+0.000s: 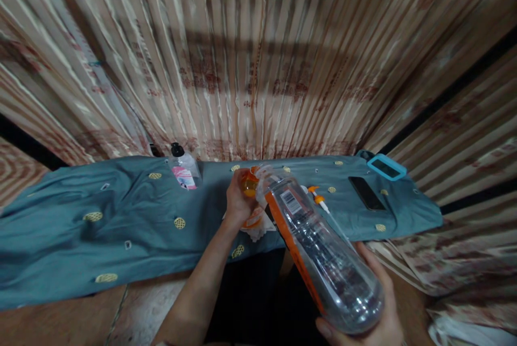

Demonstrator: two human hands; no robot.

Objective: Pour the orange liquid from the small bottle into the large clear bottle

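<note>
My right hand cups the base of a large clear plastic bottle with an orange label strip, held tilted with its neck pointing away from me. My left hand is closed around the bottle's orange cap at the neck. Under the neck, crumpled clear and orange plastic wrap lies on the teal cloth. An orange and white pump nozzle rests on the cloth just right of the bottle.
A small clear bottle with a black cap and pink label stands at the cloth's far edge. A black phone and a blue-framed device lie at the right end. Striped curtains hang behind.
</note>
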